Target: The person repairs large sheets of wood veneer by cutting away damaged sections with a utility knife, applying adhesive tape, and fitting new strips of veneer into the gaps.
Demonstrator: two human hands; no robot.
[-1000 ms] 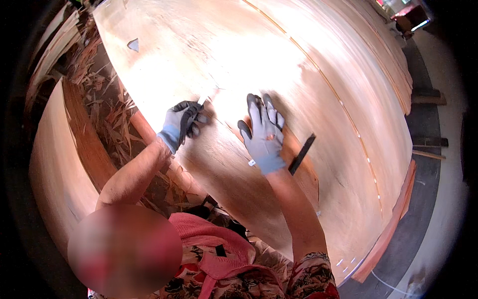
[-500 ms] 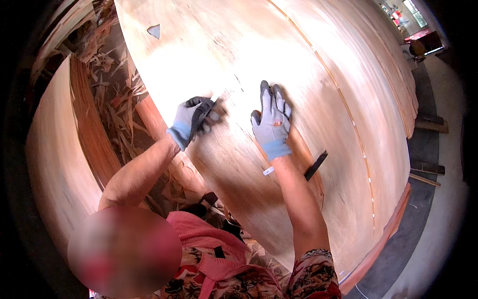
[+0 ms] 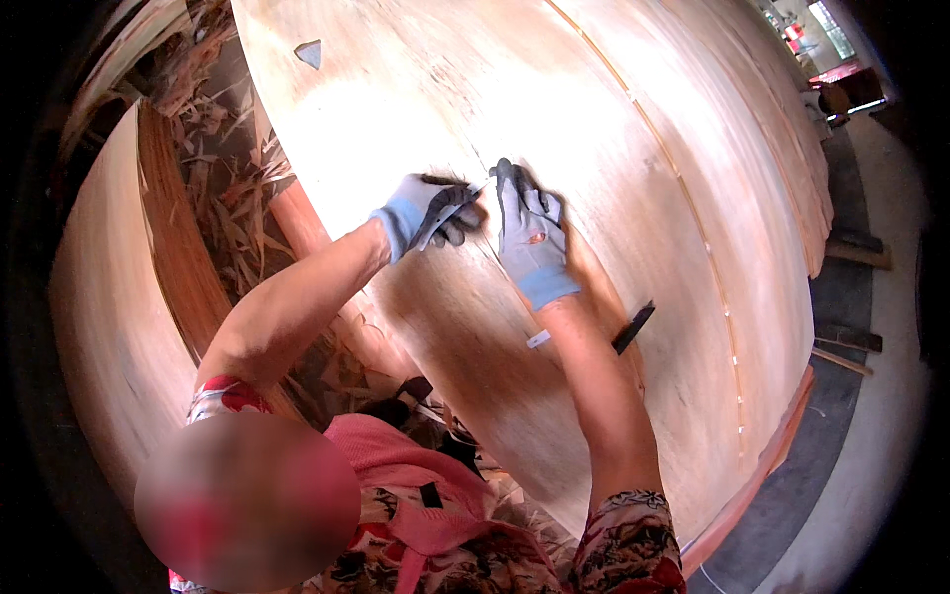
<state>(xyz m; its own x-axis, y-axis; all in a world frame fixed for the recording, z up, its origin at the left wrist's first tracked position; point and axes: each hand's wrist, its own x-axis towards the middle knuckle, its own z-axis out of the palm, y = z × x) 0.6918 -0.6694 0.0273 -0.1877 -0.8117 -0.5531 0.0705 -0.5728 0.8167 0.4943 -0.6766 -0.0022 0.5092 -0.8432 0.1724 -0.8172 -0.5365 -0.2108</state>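
Both my hands, in grey gloves with dark fingertips and blue cuffs, are over a wide pale wood veneer sheet (image 3: 475, 416). My left hand (image 3: 435, 213) is closed round a slim grey blade-like tool (image 3: 447, 220); its exact kind is unclear. The tool's pale tip points toward my right hand's fingertips. My right hand (image 3: 531, 233) lies on the sheet with its fingers stretched forward, beside a dark seam. A hole in its glove shows near the knuckles. Close to my right wrist is a small white strip (image 3: 537, 339).
A black flat stick (image 3: 633, 328) lies right of my right forearm. A taped seam (image 3: 683, 188) curves along the sheet. Another veneer stack (image 3: 114, 287) stands at left, with wood scraps (image 3: 233, 129) between. The sheet has a hole (image 3: 310, 53) at far left.
My left hand has moved right with the slim tool, up beside my right hand. My right hand has shifted slightly left, its fingers closer together.
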